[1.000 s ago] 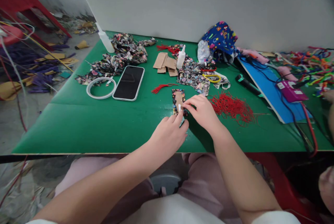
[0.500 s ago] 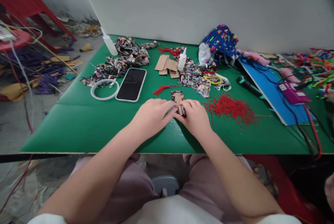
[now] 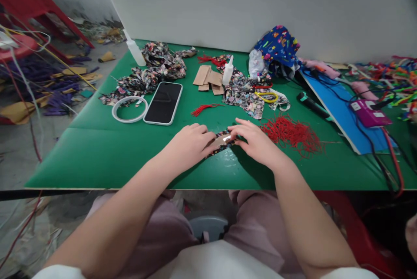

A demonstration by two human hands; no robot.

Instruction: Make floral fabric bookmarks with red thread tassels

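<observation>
A small strip of dark floral fabric (image 3: 222, 141) with a brown cardboard piece on it lies slanted on the green table (image 3: 130, 157). My left hand (image 3: 190, 144) pinches its left end between thumb and fingers. At the right end, the thumb and fingers of my right hand (image 3: 252, 140) are closed on the strip. A shiny spot shows on the cardboard near my right fingertips. A red tassel (image 3: 205, 109) lies just beyond the strip, and a tangle of red threads (image 3: 293, 135) is to the right of my right hand.
A phone (image 3: 163, 103), a tape roll (image 3: 129, 109) and floral fabric (image 3: 163, 64) lie at left. Behind are cardboard pieces (image 3: 206, 78), a white bottle (image 3: 228, 72) and yellow-handled scissors (image 3: 267, 96). At right are a blue board (image 3: 345, 118) and a purple box (image 3: 370, 113) with cables.
The fabric strip has turned from upright to slanting sideways. My right hand has moved right, to the strip's right end, and my left hand now grips the other end.
</observation>
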